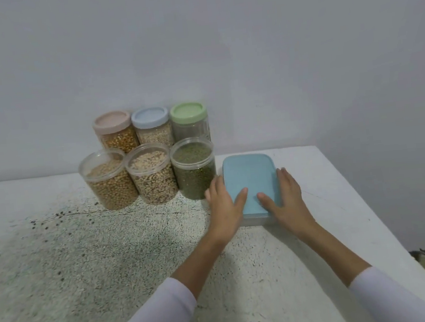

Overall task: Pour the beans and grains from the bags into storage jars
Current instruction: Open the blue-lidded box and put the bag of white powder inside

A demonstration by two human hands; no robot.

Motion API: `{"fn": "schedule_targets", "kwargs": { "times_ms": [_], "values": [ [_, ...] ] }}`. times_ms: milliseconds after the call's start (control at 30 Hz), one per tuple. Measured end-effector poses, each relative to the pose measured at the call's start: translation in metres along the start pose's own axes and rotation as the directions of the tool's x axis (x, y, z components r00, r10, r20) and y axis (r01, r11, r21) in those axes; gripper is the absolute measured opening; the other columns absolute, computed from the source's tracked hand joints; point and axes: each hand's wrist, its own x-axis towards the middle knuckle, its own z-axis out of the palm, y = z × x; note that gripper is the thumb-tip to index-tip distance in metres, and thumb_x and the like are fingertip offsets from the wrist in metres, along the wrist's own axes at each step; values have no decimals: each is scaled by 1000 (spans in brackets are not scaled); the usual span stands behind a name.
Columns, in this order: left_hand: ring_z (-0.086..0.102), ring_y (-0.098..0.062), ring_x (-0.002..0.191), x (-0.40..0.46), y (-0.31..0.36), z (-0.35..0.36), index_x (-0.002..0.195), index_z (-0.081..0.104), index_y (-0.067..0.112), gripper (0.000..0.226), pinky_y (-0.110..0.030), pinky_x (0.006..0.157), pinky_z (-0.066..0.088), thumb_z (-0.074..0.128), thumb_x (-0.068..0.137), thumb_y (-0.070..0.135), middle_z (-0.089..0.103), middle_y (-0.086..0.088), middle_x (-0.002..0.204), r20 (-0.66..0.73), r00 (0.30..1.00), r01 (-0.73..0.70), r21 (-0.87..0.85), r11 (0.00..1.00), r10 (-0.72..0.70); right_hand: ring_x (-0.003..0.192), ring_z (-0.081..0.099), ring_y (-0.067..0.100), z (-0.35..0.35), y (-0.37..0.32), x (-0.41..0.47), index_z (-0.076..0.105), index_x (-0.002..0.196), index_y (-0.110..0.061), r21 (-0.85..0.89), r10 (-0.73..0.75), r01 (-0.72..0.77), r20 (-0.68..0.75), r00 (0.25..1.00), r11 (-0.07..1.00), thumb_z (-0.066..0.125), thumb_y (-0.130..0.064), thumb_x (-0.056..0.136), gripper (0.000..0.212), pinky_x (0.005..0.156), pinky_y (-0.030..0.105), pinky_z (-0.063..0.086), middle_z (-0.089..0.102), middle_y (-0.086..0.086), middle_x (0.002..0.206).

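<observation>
A pale wall (219,41) fills the upper half of the view, and below it a white, speckled surface (112,265) runs out to a right-hand edge. On that surface, near the right, lies a rectangular container with a blue lid (250,180), its clear base just visible under the near edge. The left hand (223,208) lies flat along the container's left side, fingers straight toward the wall and the thumb laid over the lid; the right hand (286,200) mirrors it on the right side, thumb likewise on the lid. So the grip is wide on both sides, with the container lying between the two palms and the thumbs on top; whether the palms actually press the sides or only rest beside them is hard to tell from this angle. Both arms wear white sleeves (155,318). Just left of the container stand six round jars in two rows. The front row is uncovered: a jar of green beans (194,171) nearest the left hand, almost touching its fingertips, then a jar of pale speckled beans (152,175), then a jar of tan beans (109,183). Behind them, against the wall, stand a green-lidded jar (189,121), a blue-lidded jar (152,126) and a pink-lidded jar (115,131). A few dark loose beans (58,214) are scattered over the left part of the surface.
</observation>
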Motion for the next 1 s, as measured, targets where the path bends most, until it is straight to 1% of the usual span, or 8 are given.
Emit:
{"fn": "schedule_targets", "kwargs": {
  "times_ms": [100,200,300,400,500,600,700,1000],
  "values": [
    [18,-17,142,-15,2,-12,146,32,7,63,-37,119,16,35,95,44,27,-4,154,169,932,-360,321,876,321,144,18,21,-5,3,-12,36,144,-9,-249,-375,374,44,926,894,39,-69,84,85,116,42,11,25,7,156],
    [18,-19,146,-25,-8,-13,148,27,5,71,-39,121,6,21,88,42,25,-5,156,414,845,-523,507,686,338,137,36,27,0,14,-18,46,138,-4,-462,-510,544,209,834,700,41,-49,84,71,114,48,23,42,12,146],
    [54,-24,124,-20,-15,-6,126,58,1,56,-40,105,39,31,82,21,57,-13,133,427,835,-550,662,509,347,118,58,34,8,25,-10,54,127,-1,-577,-602,571,165,782,584,39,-20,84,50,107,41,27,59,16,130],
    [64,-25,111,-8,-13,1,115,67,0,53,-38,95,49,31,76,8,66,-15,119,444,805,-586,701,407,394,112,61,34,13,29,2,56,124,-2,-598,-638,552,85,765,582,39,-9,82,46,104,39,28,63,17,124],
    [65,-21,109,7,-12,3,111,70,4,46,-34,93,50,39,77,8,68,-12,116,457,773,-618,699,360,440,106,65,33,15,27,15,66,114,0,-631,-623,529,91,777,567,40,-7,80,44,95,43,47,66,16,118],
    [50,-21,129,19,-1,0,131,55,2,52,-31,109,35,65,80,11,54,-14,136,401,834,-538,742,399,378,103,66,34,14,21,34,68,112,0,-643,-585,512,120,802,570,54,-3,74,41,82,53,52,67,16,115],
    [10,-25,148,28,7,3,150,12,-1,60,-33,119,3,38,95,0,12,-17,158,397,885,-465,788,405,243,101,67,36,12,18,49,67,111,1,-631,-551,509,152,821,585,60,-3,66,46,82,55,51,67,18,114],
    [6,-27,148,56,17,8,149,8,-3,62,-33,119,2,38,95,-1,9,-18,158,368,911,-412,817,405,185,106,63,43,12,18,80,63,117,6,-550,-458,494,214,863,674,75,12,62,56,89,60,43,64,23,118]
  ]
}}
